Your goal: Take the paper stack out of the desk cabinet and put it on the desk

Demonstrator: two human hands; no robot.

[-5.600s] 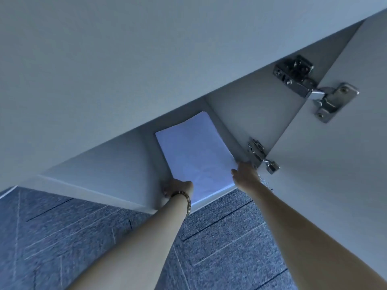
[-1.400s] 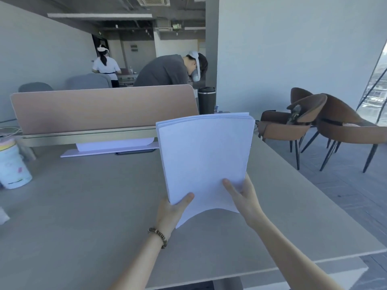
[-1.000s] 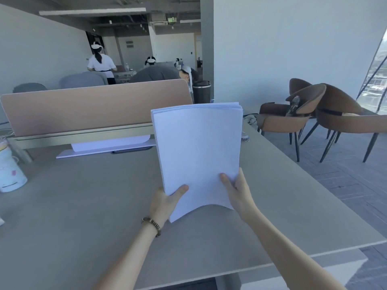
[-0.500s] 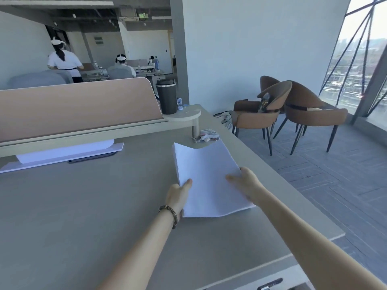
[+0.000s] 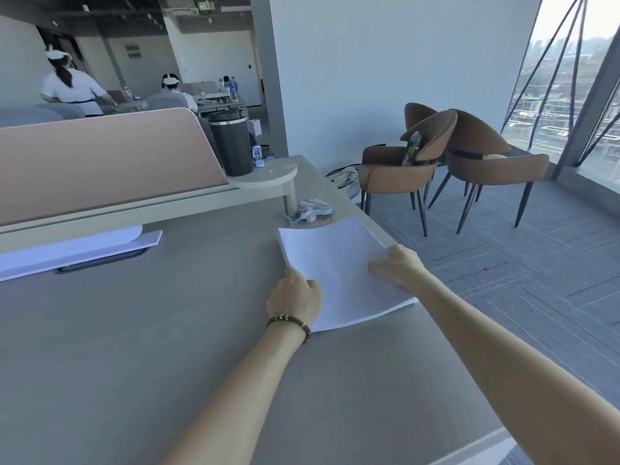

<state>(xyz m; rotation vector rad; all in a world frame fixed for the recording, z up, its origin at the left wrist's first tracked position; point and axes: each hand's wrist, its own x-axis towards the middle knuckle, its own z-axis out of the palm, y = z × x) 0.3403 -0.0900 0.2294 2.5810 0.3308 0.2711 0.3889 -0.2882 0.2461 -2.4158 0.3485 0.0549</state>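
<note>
Item: paper stack, flat on desk nr its rt edge; L hand & R hand apart, resting on opposite sides w/ loose fingers, prob. squaring it; placement looks done.

The left hand covers the near-left corner of the paper stack, and its fingertips are out of sight. The right hand hides part of the stack's right edge. Beyond the stack, small items by the post are too blurred to identify.
</note>
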